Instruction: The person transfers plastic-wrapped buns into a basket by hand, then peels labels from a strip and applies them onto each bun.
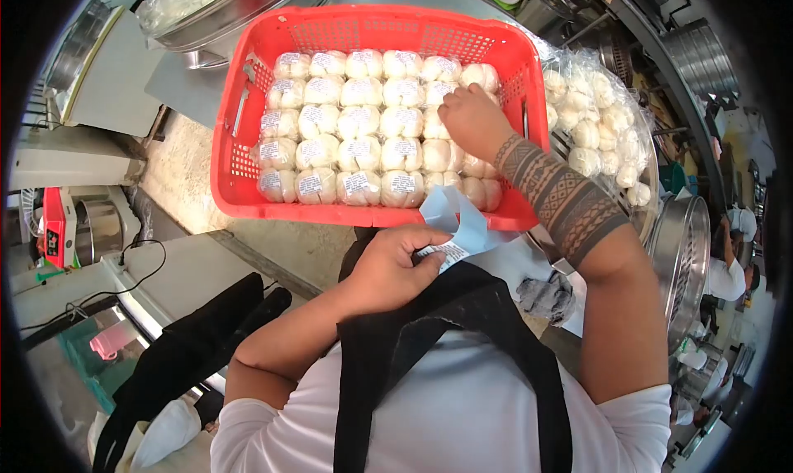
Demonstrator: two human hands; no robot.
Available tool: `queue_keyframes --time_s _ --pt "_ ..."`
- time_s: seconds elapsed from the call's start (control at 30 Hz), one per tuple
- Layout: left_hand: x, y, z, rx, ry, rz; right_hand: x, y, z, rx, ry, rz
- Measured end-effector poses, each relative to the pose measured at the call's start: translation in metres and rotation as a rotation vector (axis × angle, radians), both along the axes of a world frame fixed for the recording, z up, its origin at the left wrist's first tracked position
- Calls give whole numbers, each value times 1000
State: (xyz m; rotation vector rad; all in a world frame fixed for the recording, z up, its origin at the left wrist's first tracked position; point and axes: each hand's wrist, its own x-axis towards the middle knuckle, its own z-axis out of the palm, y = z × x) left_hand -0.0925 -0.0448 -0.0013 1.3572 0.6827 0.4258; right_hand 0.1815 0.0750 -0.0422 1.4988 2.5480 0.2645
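Note:
My left hand (395,266) pinches a strip of printed labels (450,250) on pale blue backing, just below the front rim of a red plastic crate (330,215). Rows of plastic-wrapped white buns (358,119) fill the crate, and many of them carry a printed white label on top. Over the crate's right side, my right hand (472,116) reaches onto the buns of the right-hand columns. Its fingers point down and to the left, touching or nearly touching a bun; whether a label is between them is too small to tell.
More buns (591,118) under clear plastic lie on a round rack to the right. Metal steamer trays (681,258) stand near my right elbow. A large metal pan (239,14) sits behind the crate at upper left. People in white (727,279) are at the far right.

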Motion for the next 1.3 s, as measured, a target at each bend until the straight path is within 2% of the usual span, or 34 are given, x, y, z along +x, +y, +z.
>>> queue_keyframes --time_s 0.1,0.3,0.37,0.5,0.6,0.7,0.8,1.0,1.07,1.17,1.3 --pt "-2 7 -7 -22 17 -32 -4 -12 -14 -25 -72 89" --pt "-3 16 -1 -18 27 -61 -2 -52 -16 9 -10 58" --pt "-1 17 -2 -59 -11 -41 5 -62 -11 -108 -12 13" --pt "5 16 -11 -122 -36 68 13 -62 49 -308 74 -148" --pt "10 17 -6 -179 -77 146 8 -85 111 -131 766 -351" --pt "22 16 10 -160 -29 237 -7 -127 157 -228 1105 -474" --pt "36 9 21 -132 -69 265 -17 -159 163 -241 1090 -181" --pt "56 -19 36 -173 -229 237 -13 -186 127 24 931 -121" --pt "63 -30 41 -220 -300 257 -7 -191 126 37 899 -126" --pt "62 -41 20 -86 -250 308 -4 -199 128 36 881 -79" --pt "53 -45 18 91 -57 245 -4 -198 129 9 843 -4"
